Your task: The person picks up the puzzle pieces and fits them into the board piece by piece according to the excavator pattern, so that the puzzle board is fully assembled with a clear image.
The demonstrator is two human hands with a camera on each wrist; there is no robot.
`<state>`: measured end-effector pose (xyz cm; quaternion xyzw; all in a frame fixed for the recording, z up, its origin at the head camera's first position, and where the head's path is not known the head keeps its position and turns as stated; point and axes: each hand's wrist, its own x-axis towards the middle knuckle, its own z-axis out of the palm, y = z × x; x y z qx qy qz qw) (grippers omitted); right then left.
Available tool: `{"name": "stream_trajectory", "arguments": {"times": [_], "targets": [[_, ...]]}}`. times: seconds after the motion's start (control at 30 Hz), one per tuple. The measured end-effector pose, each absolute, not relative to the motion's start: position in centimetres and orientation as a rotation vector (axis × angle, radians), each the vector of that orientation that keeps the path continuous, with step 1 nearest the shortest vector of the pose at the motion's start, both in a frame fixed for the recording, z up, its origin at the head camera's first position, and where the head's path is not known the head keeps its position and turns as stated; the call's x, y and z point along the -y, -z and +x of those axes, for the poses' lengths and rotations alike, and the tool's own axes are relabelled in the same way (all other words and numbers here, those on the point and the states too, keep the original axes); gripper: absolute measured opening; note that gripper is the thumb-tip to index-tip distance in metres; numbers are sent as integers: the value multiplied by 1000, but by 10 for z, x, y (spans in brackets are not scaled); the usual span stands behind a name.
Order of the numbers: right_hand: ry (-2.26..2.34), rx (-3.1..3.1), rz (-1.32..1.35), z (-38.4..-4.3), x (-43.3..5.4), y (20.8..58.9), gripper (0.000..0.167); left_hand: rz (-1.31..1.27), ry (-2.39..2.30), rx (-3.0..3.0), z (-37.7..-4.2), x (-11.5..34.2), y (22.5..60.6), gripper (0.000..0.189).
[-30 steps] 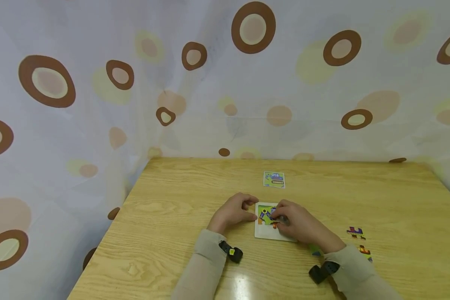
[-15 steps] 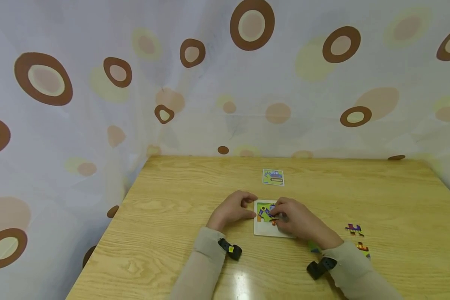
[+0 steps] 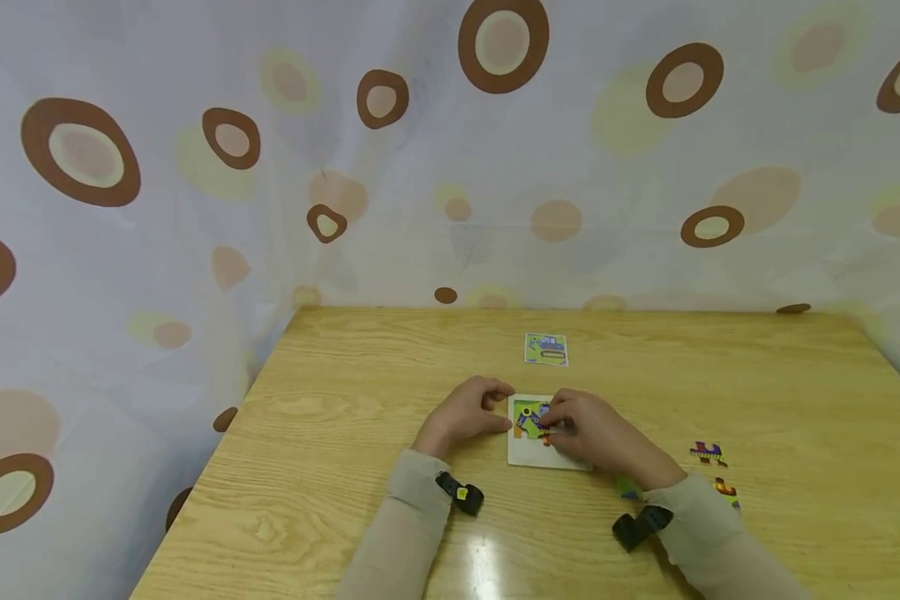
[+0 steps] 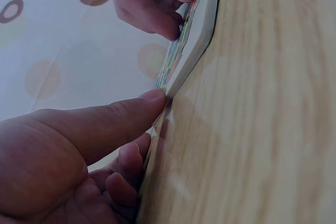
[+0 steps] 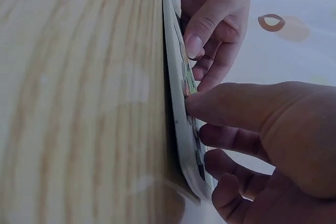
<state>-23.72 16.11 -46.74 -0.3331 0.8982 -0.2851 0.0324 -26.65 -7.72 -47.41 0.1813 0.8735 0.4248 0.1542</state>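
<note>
- The white tray [image 3: 532, 455] lies flat on the bench [image 3: 345, 375] between the two hands; its far left holds set pieces [image 3: 527, 414], while a bare white strip shows along the near side.
- The left hand [image 3: 463, 410] has its grip apart, thumb and index fingertip resting against the tray's left edge.
- The right hand [image 3: 600, 432] has thumb and fingertips down on the set pieces; I cannot tell whether its grip is clamped on one, since the fingers cover the spot.
- To the right lie a red-and-purple piece [image 3: 708, 452] and, nearer, an orange piece [image 3: 725, 490]; a green piece [image 3: 627, 486] shows partly beside the right wrist.
- A picture card [image 3: 546, 349] lies beyond the tray.
- The tray looks light and stiff, likely to slide, so best steadied by its rim.
- The pieces seem thin, their tabs perhaps fragile; pinching opposite edges should suit.
</note>
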Motion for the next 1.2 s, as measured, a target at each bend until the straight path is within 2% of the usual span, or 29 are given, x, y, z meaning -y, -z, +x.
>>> {"name": "stream_trajectory", "arguments": {"times": [0.3,0.7,1.2], "targets": [[988,-2726,-873,-235,-178,464,20,517,-1254,-2477,-267,76,474,45],[1048,-2781,-835,-217,-214,447,18,528,-1272,-2460,-269,75,477,46],[983,-2914,-763,-206,-277,454,22,495,-1267,-2470,-268,79,475,45]]}}
